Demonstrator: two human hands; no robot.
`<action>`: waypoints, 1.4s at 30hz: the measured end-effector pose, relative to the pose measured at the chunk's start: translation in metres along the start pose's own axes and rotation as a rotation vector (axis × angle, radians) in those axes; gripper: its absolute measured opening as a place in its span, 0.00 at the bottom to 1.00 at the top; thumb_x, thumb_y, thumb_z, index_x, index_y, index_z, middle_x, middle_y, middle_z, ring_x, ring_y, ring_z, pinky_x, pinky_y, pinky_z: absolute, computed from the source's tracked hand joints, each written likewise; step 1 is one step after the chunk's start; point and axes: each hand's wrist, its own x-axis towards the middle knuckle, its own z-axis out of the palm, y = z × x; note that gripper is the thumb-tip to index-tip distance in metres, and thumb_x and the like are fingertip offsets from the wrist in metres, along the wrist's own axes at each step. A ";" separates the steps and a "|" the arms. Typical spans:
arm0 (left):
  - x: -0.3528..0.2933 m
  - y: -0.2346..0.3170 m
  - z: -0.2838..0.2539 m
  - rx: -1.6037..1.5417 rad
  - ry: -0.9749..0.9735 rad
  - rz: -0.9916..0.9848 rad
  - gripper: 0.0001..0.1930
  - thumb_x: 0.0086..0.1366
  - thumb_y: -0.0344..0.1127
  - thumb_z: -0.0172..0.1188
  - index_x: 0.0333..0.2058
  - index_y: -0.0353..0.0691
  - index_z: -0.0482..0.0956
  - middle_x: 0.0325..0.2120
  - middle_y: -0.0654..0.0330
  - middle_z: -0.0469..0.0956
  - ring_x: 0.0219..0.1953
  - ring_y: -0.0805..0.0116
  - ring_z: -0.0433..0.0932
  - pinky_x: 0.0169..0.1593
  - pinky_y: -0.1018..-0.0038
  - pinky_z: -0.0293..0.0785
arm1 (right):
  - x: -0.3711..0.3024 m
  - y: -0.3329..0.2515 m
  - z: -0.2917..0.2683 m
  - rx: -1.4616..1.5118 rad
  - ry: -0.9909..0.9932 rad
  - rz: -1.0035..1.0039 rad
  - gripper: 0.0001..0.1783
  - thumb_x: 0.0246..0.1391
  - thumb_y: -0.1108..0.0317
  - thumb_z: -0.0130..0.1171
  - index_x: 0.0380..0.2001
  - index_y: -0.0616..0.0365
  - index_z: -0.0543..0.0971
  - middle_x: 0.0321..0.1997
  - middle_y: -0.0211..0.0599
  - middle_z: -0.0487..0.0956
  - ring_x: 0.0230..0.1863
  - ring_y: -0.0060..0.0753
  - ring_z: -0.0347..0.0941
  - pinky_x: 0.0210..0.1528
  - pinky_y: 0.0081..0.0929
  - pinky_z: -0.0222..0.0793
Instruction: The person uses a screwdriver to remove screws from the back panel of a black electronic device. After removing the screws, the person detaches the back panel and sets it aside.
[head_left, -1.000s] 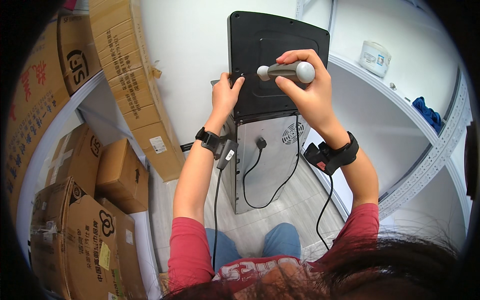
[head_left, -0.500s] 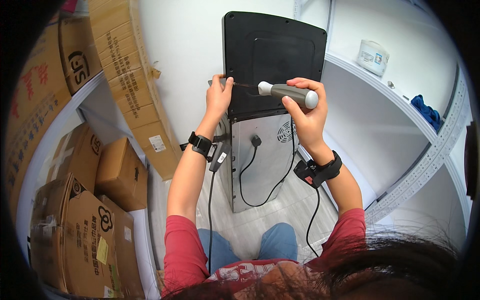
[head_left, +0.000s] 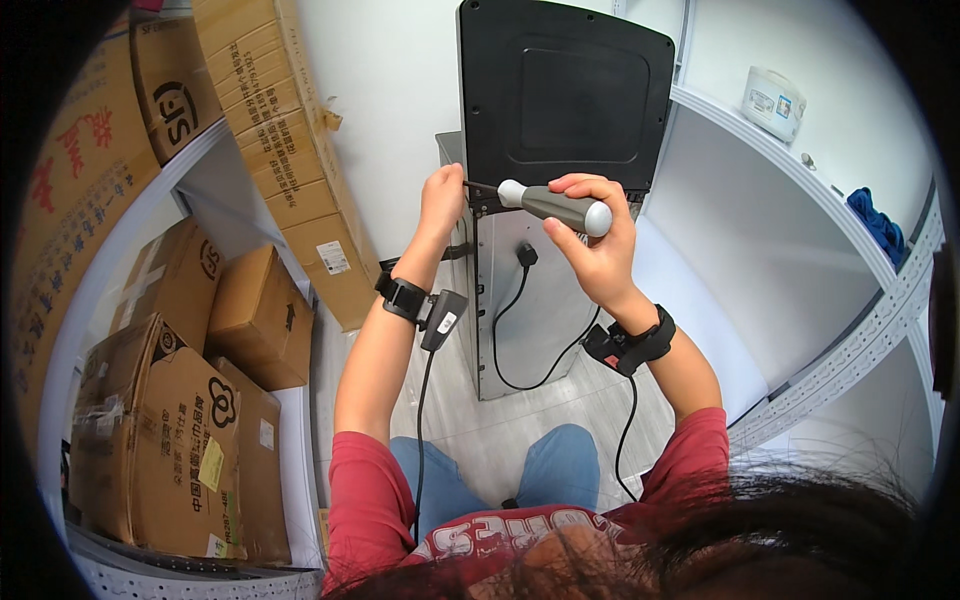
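Right hand gripped the grey screwdriver; left hand, apart from it, curled at the tool's far end, couldn't tell on what. Black panel stood just beyond both. Steady, straight alignment probably mattered.

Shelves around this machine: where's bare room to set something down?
The pale lower board, between the machine and the perforated metal post, looks bare. Crowded: the left shelving, packed with cardboard boxes, and the space where left hand, right hand and screwdriver meet.
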 end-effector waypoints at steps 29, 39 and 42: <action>0.005 -0.024 -0.026 -0.134 0.095 -0.183 0.08 0.57 0.30 0.38 0.24 0.40 0.66 0.14 0.66 0.65 0.12 0.81 0.55 0.14 0.81 0.49 | -0.006 -0.005 -0.013 -0.175 -0.125 -0.151 0.19 0.41 0.77 0.65 0.37 0.58 0.70 0.41 0.40 0.75 0.40 0.37 0.74 0.41 0.28 0.70; 0.005 -0.037 -0.017 0.005 0.034 -0.041 0.06 0.53 0.32 0.48 0.28 0.37 0.70 0.13 0.68 0.63 0.14 0.77 0.58 0.18 0.78 0.54 | -0.019 0.017 -0.004 -0.194 -0.092 -0.129 0.20 0.40 0.77 0.65 0.37 0.58 0.70 0.41 0.41 0.75 0.40 0.38 0.74 0.41 0.28 0.70; -0.002 -0.041 -0.010 0.462 0.029 0.206 0.22 0.49 0.34 0.60 0.45 0.36 0.70 0.14 0.64 0.65 0.19 0.72 0.66 0.26 0.73 0.64 | -0.020 0.017 -0.002 -0.199 -0.098 -0.138 0.20 0.39 0.77 0.65 0.37 0.58 0.70 0.41 0.42 0.76 0.40 0.39 0.74 0.41 0.29 0.70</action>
